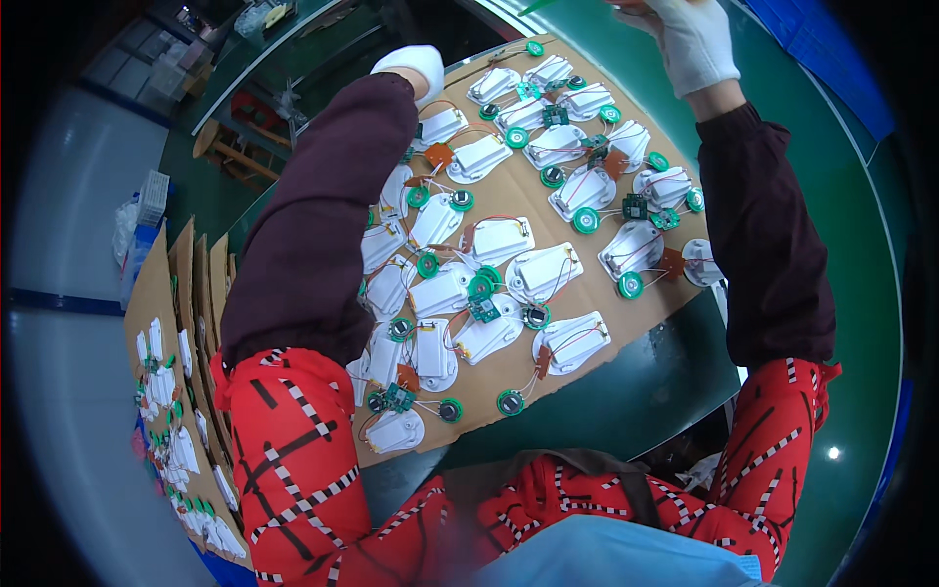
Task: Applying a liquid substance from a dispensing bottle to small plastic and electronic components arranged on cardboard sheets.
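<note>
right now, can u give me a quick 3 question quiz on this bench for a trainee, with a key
1. True or false: the left hand wears a blue glove.
2. What lies directly under the white housings? a) a towel b) a cardboard sheet c) a metal tray
3. Fill in: more cardboard sheets stand at the ____ side of the picture.

Key: 1. False, the glove is white. 2. b. 3. left.

Dark corners; bent edges; pinpoint glare (833, 453)
</note>
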Tool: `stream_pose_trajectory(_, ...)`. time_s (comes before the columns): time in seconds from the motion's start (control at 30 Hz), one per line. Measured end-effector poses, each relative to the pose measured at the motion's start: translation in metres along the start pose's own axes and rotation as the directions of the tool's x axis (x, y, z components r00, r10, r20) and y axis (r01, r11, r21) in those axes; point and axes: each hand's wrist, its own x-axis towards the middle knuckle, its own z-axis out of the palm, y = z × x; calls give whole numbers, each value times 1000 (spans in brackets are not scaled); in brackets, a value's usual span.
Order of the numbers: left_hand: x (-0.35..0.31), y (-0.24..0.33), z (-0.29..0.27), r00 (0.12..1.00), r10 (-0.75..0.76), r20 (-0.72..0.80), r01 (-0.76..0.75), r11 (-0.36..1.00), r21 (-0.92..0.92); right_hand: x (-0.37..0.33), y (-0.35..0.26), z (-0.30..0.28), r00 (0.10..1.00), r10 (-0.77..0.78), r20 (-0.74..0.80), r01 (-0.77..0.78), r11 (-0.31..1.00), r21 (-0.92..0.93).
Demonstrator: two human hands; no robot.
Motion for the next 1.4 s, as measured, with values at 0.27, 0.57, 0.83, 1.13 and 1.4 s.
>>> stream_pose_trajectory(0.27,18,65,4,988,-146,-48,127,951,-283,3,19,-1,999,51,-10,-51,998,-45)
stream_pose_trajectory(0.57,22,72,12,978,-181,-108,146,951,-273,-1,21,-13,995,88,-37,-89,996,-29)
stream_pose_trajectory(0.83,32,58,15,984,-171,58,180,943,-281,4,29,-8,995,81,63,-81,997,2)
stream_pose_trajectory(1.13,42,43,29,994,-94,60,109,931,-347,-2,29,-1,989,77,123,-73,997,-37)
stream_pose_trajectory(1.4,51,18,35,976,-172,134,211,901,-379,-6,48,21,983,150,106,-120,962,-246)
